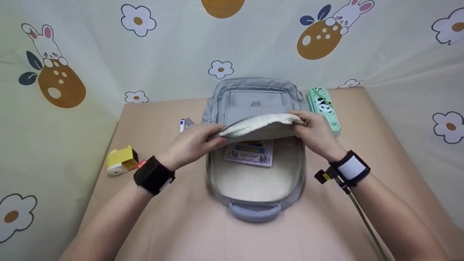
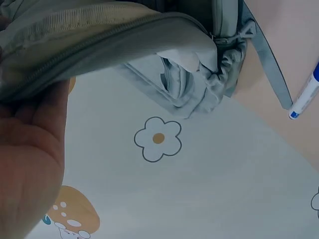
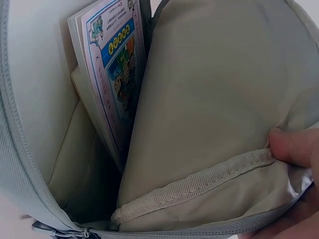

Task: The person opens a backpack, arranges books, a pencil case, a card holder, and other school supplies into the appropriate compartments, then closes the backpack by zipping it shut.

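Observation:
A grey-blue backpack [image 1: 258, 95] lies on the table with its main compartment unzipped and its handle [image 1: 255, 213] toward me. My left hand [image 1: 195, 142] pinches the left side of the raised front flap [image 1: 259, 125], thumb on one face and fingers on the other. At the flap's right side, my right hand [image 1: 317, 132] grips the edge between thumb and fingers. Inside the compartment lies a book with a colourful cover [image 3: 118, 64], partly under the flap in the head view. The right wrist view shows more pages or a second book [image 3: 82, 84] behind it.
To the right of the backpack is a mint panda pencil case [image 1: 323, 108]. A yellow and white pencil sharpener [image 1: 122, 159] sits at the left, near a small red item [image 1: 141, 164]. A blue-and-white marker [image 2: 305, 94] lies beside the bag. Patterned cloth walls surround the table.

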`<state>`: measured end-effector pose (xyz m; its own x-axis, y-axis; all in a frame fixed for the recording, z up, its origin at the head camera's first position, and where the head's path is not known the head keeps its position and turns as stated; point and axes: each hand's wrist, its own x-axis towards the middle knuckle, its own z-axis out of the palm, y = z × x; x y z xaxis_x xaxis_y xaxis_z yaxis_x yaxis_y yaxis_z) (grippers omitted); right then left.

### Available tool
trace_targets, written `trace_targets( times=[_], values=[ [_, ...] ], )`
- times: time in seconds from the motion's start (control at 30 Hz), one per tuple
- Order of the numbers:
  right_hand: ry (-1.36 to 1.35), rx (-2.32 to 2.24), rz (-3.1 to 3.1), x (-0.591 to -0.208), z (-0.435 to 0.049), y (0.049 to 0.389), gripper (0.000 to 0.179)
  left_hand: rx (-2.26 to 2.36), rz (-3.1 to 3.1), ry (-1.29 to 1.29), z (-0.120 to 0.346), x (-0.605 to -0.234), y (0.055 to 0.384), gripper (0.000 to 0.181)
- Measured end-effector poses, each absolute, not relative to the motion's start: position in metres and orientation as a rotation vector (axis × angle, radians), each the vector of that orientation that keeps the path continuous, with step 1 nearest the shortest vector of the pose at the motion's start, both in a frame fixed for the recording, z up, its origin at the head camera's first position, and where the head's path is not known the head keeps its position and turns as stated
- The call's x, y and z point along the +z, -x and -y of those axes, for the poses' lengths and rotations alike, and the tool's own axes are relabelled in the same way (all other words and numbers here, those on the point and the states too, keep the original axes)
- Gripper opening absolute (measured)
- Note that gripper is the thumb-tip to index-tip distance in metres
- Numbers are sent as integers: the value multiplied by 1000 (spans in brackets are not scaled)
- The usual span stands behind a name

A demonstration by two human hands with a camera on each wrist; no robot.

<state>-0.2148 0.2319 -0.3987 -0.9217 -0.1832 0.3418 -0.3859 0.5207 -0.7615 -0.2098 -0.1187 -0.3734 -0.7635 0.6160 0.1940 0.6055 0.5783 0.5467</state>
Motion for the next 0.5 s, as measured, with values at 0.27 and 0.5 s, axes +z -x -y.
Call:
trace_targets(
  times=[0.27, 0.5],
  values=[
    [-573, 1323, 2563, -400, -236, 206, 41, 1056, -2929, -1166, 117, -380, 207, 22],
    [-779, 1134, 2612, -403, -246, 188, 52, 1061, -2988, -1293, 116, -389, 201, 28]
  ],
)
